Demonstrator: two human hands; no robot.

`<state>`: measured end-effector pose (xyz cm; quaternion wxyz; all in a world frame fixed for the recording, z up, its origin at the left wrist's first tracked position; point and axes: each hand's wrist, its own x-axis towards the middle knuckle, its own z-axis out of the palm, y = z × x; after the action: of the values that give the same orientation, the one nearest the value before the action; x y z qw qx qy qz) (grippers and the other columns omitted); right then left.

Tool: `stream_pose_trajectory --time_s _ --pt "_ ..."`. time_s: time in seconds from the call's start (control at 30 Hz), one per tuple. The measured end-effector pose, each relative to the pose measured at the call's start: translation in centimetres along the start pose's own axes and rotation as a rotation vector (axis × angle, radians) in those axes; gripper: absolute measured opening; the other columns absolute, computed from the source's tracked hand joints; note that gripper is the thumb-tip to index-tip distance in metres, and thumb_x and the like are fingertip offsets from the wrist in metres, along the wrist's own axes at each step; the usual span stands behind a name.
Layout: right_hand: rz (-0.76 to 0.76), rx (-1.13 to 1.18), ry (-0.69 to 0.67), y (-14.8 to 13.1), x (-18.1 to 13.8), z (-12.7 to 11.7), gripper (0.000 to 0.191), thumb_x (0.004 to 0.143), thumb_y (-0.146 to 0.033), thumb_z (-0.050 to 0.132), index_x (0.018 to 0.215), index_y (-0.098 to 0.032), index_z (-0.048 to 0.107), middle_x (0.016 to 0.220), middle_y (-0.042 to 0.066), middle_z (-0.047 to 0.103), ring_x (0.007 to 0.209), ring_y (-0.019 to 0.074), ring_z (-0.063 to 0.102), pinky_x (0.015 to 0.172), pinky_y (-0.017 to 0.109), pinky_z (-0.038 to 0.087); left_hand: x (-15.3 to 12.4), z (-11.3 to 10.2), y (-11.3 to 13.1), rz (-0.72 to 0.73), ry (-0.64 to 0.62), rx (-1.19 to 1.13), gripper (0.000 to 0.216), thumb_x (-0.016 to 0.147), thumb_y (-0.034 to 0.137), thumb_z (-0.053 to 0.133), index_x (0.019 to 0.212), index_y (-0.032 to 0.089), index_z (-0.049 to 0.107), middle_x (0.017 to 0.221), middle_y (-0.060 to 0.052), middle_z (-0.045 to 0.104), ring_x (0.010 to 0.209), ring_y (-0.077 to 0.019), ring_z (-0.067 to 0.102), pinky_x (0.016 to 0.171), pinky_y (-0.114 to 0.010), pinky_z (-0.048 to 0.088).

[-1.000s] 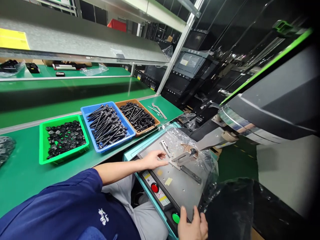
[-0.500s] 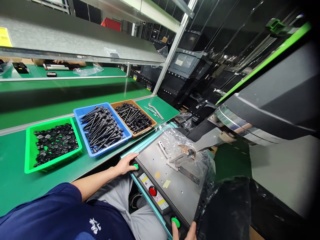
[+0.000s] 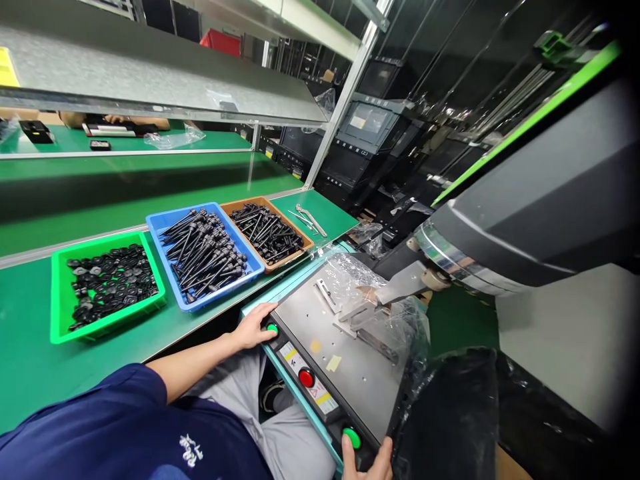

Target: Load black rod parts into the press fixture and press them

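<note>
Pressing with both hands, left hand [image 3: 253,327] laid flat on the far green button [image 3: 271,328], right hand [image 3: 367,463] thumbing the near green button [image 3: 352,438]; risk: loose plastic film [image 3: 400,320] snagging beneath the descending press head [image 3: 403,285] over the fixture [image 3: 363,308].

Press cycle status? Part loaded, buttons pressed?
Done: a part sits in the fixture under plastic film. In hand: left hand on the left green button, right hand by the right green button, press head low over the fixture. Left: blue tray and brown tray remain full.
</note>
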<state>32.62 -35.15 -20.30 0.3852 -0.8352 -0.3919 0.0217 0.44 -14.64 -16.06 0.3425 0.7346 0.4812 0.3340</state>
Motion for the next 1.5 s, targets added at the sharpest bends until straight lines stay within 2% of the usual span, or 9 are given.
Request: stream_pose_trajectory --time_s 0.23,0.47,0.63,0.83,0.97,1.07,1.2,1.37,1.5 --pt "0.008 -0.003 0.084 0.4 -0.3 0.7 0.102 0.074 -0.083 0.045 0.151 -0.016 0.036 0.135 0.022 0.051 0.125 0.0427 0.049 0.102 0.054 0.042 0.0 0.1 -0.1 -0.025 -0.016 -0.013 0.076 0.078 0.040 0.070 0.147 0.024 0.041 0.147 -0.008 0.048 0.135 -0.0256 0.044 0.117 -0.043 0.033" --pt "0.014 -0.013 0.013 0.9 0.0 0.5 0.105 0.074 -0.083 0.045 0.152 -0.014 0.032 0.136 0.024 0.050 0.127 0.0434 0.046 0.101 0.055 0.041 0.3 -0.4 0.9 -0.031 0.021 -0.017 0.068 0.077 0.038 0.070 0.139 0.019 0.050 0.141 -0.011 0.051 0.131 -0.0260 0.049 0.114 -0.042 0.037" --pt "0.047 -0.010 -0.038 0.3 0.1 0.1 0.109 0.073 -0.085 0.042 0.152 -0.012 0.030 0.137 0.025 0.048 0.129 0.0452 0.044 0.100 0.056 0.042 2.1 -0.2 5.3 0.024 0.252 0.019 0.036 0.082 0.033 0.063 0.116 0.019 0.065 0.136 -0.011 0.055 0.129 -0.0257 0.049 0.112 -0.044 0.037" --pt "0.081 0.016 -0.080 -0.4 0.3 -0.5 0.115 0.070 -0.088 0.044 0.152 -0.009 0.031 0.137 0.028 0.047 0.130 0.0468 0.043 0.101 0.057 0.040 6.1 3.1 12.2 0.147 -0.023 -0.245 0.047 0.080 0.043 0.068 0.121 0.019 0.062 0.121 -0.008 0.063 0.109 -0.0197 0.060 0.097 -0.033 0.048" --pt "0.087 0.012 -0.142 -0.6 0.5 -1.0 0.116 0.069 -0.088 0.045 0.152 -0.009 0.028 0.138 0.029 0.046 0.131 0.0471 0.041 0.100 0.058 0.040 8.2 6.0 16.1 0.007 -0.084 -0.295 0.082 0.067 0.054 0.078 0.135 0.016 0.052 0.125 -0.012 0.060 0.111 -0.0241 0.058 0.099 -0.036 0.046" --pt "0.084 0.014 -0.188 -0.2 0.6 -1.3 0.116 0.070 -0.086 0.046 0.153 -0.008 0.025 0.140 0.029 0.043 0.133 0.0466 0.039 0.102 0.057 0.039 9.5 7.4 18.1 -0.170 -0.064 -0.409 0.085 0.066 0.057 0.077 0.135 0.015 0.050 0.121 -0.012 0.062 0.107 -0.0235 0.060 0.095 -0.034 0.047" --pt "0.074 0.000 -0.228 1.0 0.8 -1.2 0.113 0.072 -0.083 0.048 0.154 -0.010 0.023 0.140 0.028 0.043 0.132 0.0452 0.042 0.103 0.056 0.040 11.1 8.3 18.7 -0.389 -0.033 -0.569 0.061 0.077 0.050 0.070 0.124 0.014 0.056 0.102 -0.006 0.068 0.086 -0.0162 0.064 0.078 -0.026 0.050" --pt "0.047 -0.011 -0.165 1.6 0.7 -0.6 0.110 0.072 -0.082 0.049 0.153 -0.011 0.028 0.135 0.025 0.049 0.129 0.0446 0.045 0.099 0.056 0.044 11.7 8.6 16.8 -0.386 -0.130 -0.670 0.010 0.080 0.020 0.066 0.086 0.012 0.066 0.062 0.002 0.061 0.057 -0.0089 0.055 0.064 -0.023 0.048" --pt "-0.018 0.034 0.152 -0.9 0.8 -1.1 0.091 0.076 -0.076 0.051 0.143 -0.016 0.049 0.125 0.023 0.058 0.122 0.0446 0.051 0.097 0.058 0.045 11.2 7.6 16.6 -0.342 -0.163 -0.799 0.002 0.077 0.013 0.066 0.077 0.012 0.064 0.056 0.005 0.058 0.051 -0.0074 0.053 0.062 -0.023 0.049"
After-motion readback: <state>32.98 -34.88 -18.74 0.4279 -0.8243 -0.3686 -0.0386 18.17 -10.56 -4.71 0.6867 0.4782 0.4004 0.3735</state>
